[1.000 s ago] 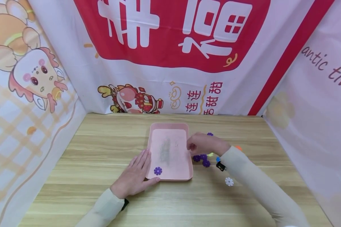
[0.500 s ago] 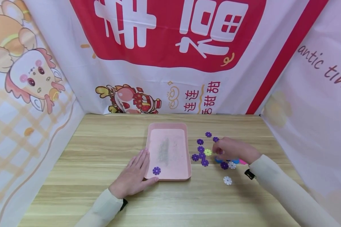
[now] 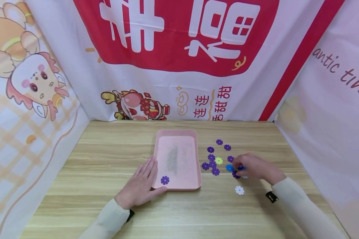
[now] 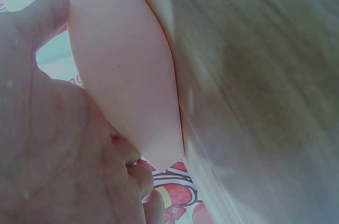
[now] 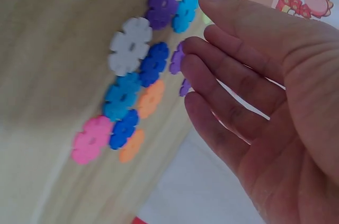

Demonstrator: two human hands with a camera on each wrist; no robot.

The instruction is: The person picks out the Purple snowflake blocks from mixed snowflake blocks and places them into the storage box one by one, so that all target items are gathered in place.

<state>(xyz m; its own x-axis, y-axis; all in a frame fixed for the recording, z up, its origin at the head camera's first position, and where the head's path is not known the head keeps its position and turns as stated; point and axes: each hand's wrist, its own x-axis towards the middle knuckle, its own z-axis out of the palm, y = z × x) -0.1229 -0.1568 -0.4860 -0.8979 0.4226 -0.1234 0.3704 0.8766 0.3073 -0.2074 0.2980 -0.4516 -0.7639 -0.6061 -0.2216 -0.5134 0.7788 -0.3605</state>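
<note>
Picking step, I reckon: right hand point(image 3: 252, 167), fingers apart and empty, needs a pinch on discs point(image 5: 154, 64) right of the tray point(image 3: 185, 177); left hand point(image 3: 139, 186) straight-fingered against it.

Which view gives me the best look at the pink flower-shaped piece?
The right wrist view: the pink piece shows whole there, with nothing in front of it. The head view shows none of it, probably because the right hand blocks it. The left wrist view shows none either.
</note>
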